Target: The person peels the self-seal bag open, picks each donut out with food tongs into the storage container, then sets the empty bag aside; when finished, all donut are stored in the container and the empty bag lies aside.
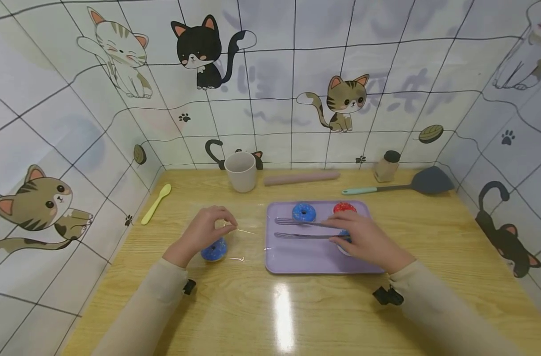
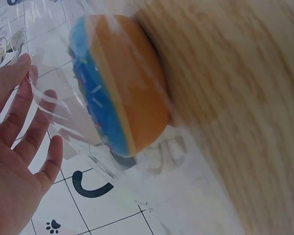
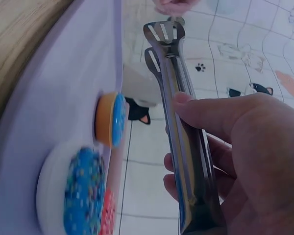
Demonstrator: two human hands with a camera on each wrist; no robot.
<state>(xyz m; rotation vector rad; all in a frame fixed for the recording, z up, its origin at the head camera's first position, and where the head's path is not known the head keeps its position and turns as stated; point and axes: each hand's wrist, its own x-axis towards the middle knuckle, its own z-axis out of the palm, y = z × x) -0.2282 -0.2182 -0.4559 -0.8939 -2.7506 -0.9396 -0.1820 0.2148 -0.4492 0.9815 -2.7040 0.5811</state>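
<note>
On the table, one doughnut sits bagged, left hand pinching the bag; right hand grips tongs; three doughnuts wait on the tray.

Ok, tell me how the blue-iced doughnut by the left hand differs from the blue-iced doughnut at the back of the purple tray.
The blue-iced doughnut by the left hand sits inside a clear plastic bag on the wooden table; the blue-iced doughnut on the purple tray lies bare. The left hand pinches the first one's bag; nothing touches the tray doughnut. Both have blue sprinkled icing.
</note>
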